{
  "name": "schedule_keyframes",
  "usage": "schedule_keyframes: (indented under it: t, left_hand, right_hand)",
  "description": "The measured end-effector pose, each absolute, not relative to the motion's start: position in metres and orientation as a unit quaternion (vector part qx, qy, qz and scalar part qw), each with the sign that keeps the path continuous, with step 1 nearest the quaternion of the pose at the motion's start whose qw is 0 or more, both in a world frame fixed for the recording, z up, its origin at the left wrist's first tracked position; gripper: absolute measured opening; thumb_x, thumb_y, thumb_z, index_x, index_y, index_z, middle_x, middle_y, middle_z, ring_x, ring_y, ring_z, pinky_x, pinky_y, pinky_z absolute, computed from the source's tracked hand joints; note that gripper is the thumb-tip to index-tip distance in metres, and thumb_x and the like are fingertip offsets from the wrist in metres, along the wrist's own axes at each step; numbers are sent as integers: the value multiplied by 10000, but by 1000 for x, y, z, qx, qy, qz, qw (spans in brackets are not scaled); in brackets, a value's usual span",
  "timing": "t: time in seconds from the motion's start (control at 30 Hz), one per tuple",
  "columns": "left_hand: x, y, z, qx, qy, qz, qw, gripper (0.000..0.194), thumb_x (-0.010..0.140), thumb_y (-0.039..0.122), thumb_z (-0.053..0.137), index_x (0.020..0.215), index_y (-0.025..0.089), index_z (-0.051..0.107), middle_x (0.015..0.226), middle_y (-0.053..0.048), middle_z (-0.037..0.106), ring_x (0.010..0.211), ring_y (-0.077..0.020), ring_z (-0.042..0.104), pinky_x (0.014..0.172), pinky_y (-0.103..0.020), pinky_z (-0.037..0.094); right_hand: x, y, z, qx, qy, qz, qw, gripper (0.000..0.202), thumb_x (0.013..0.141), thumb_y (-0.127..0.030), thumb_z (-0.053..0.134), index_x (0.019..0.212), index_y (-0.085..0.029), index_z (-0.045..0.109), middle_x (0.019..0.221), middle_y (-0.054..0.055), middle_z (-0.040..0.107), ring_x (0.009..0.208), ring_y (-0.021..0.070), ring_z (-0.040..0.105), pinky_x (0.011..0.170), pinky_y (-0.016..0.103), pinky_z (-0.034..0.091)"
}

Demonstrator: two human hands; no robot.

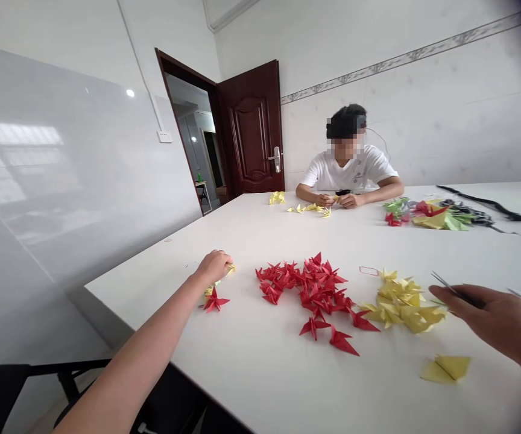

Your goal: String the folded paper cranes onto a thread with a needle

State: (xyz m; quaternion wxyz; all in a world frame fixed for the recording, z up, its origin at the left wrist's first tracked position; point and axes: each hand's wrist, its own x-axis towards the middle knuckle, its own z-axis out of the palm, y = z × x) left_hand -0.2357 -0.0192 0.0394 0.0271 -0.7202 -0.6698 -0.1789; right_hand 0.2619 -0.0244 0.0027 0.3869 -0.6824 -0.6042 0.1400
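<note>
My left hand (215, 266), at the left of the white table, has its fingers closed on a small yellow paper crane (231, 269), mostly covered by the fingers. Just below that hand lie a red paper crane (215, 300) and bits of yellow and pale green paper. At the right, my right hand (491, 310) grips metal tweezers (444, 280), their tips pointing up and left. Yellow folded papers (405, 301) are heaped beside it. A single yellow folded piece (447, 368) lies nearer to me. Red paper cranes (310, 286) form a large pile between my hands.
Across the table (197, 337) sits a person in a white shirt (351, 166), both hands on yellow paper. Yellow cranes (312, 208) lie before them. Mixed coloured papers (432, 214) and a black strap (486, 204) are at the far right. A black chair (2, 392) stands lower left.
</note>
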Motion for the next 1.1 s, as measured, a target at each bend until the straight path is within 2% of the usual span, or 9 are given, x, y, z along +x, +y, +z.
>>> schedule_keyframes:
  t: [0.17,0.3,0.43,0.53,0.6,0.73,0.87,1.0,1.1]
  left_hand:
    - [-236,-15,39,-710,-669,-219,17,131,623,140,577,639,219,680,771,-61,601,855,-224,516,769,-311,408]
    - [-230,-14,47,-686,-665,-295,-13,88,611,175,620,528,204,631,695,-57,577,837,-229,512,746,-316,409]
    - [-188,-15,57,-648,-646,-397,-75,175,731,339,571,736,180,645,799,-49,608,785,-185,547,672,-289,432]
    - [-126,-21,54,-631,-591,-462,-196,255,775,404,535,884,183,600,751,-15,602,650,-110,560,542,-215,422]
    - [-83,-30,47,-504,-461,-563,-465,283,683,314,668,918,194,567,731,8,580,614,-75,550,514,-179,408]
    - [-34,-49,35,-352,-347,-533,-686,323,629,153,716,913,200,569,686,32,556,583,-50,541,506,-153,421]
    - [-56,-44,40,-392,-372,-550,-637,243,620,184,713,831,170,593,635,37,538,539,-45,521,445,-140,367]
    - [-97,-1,61,-461,-444,-637,-430,259,655,261,663,891,181,590,755,19,581,590,-50,550,475,-148,373]
    - [-101,47,66,-659,-564,-433,-245,289,786,268,508,1049,177,585,944,-44,630,759,-109,605,597,-204,450]
  right_hand:
    - [242,-43,26,-724,-602,175,289,339,648,-559,593,675,-238,699,767,104,692,620,221,584,577,337,425]
    - [234,-51,25,-721,-594,139,330,342,706,-545,542,645,-232,664,665,76,662,588,206,552,567,328,407]
    - [225,-54,21,-710,-590,99,372,446,737,-613,476,739,-207,660,564,50,606,533,183,518,534,313,395]
    - [214,-56,21,-683,-600,130,396,547,711,-654,495,953,-189,652,720,56,658,608,191,568,541,296,431]
    - [202,-61,22,-646,-625,156,409,547,746,-623,478,1039,-186,625,791,53,671,640,184,588,543,277,448]
    - [171,-79,24,-586,-685,148,408,428,795,-527,476,993,-188,646,772,40,681,645,173,605,574,265,466]
    - [158,-88,22,-574,-700,128,405,386,792,-528,488,933,-215,666,804,33,690,625,168,600,556,266,455]
    - [168,-81,17,-605,-677,104,406,426,779,-571,481,937,-221,665,733,28,682,566,169,580,545,283,446]
    - [176,-74,14,-625,-665,95,399,438,777,-589,470,934,-226,656,776,31,686,635,190,604,566,293,454]
